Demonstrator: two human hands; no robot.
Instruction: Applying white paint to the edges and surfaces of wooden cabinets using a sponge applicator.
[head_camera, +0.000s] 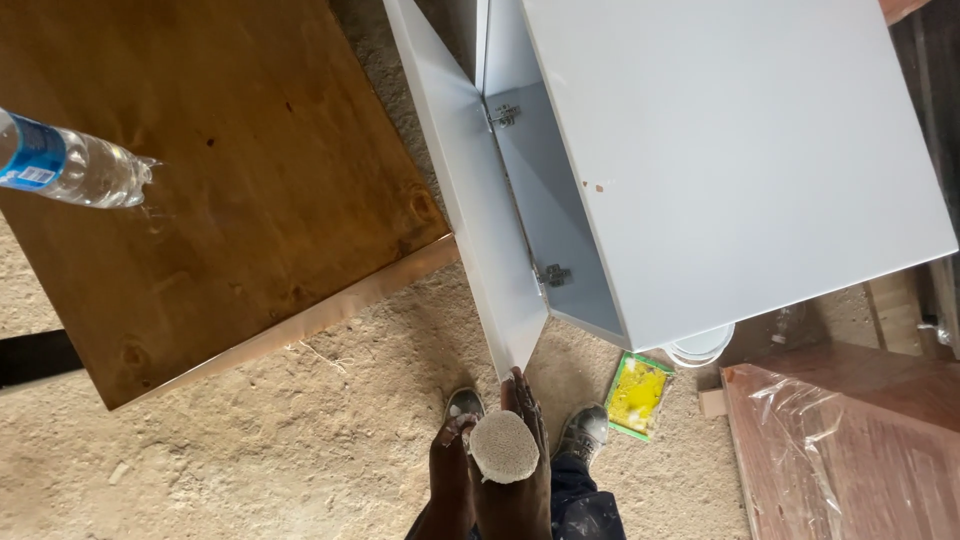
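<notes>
Hands first: left hand (455, 440) is curled against the left edge of a round beige pad (503, 447). Can't tell if it actually grips it. Right hand (527, 410) sits behind the pad, fingers stretched flat, tips touching the bottom corner of the cabinet's open door (470, 190). So the pad is just below that door corner, between the two hands.

Step, my read: rubbing down the door's edge, at the corner. The door hangs free on two hinges, so any stroke there needs it braced and the pressure kept light.

Rest, all placed off the cabinet:
- Cabinet (730, 150): white, smooth, flat panels, sharp edges, two small brown specks on the top face.
- Tabletop (220, 200), left of the cabinet: stained brown wood, knots, glossy.
- Floor (250, 460): sawdust, coarse, pale.
- Plastic-wrapped reddish wood panel (850, 450), below-right of the cabinet.
- Clear plastic bottle (70, 165), far left of the cabinet, on the tabletop.
- Yellow flat packet (640, 393), on the floor just under the cabinet's lower corner.
- Hinges (553, 274): small, metal, inside the cabinet.
</notes>
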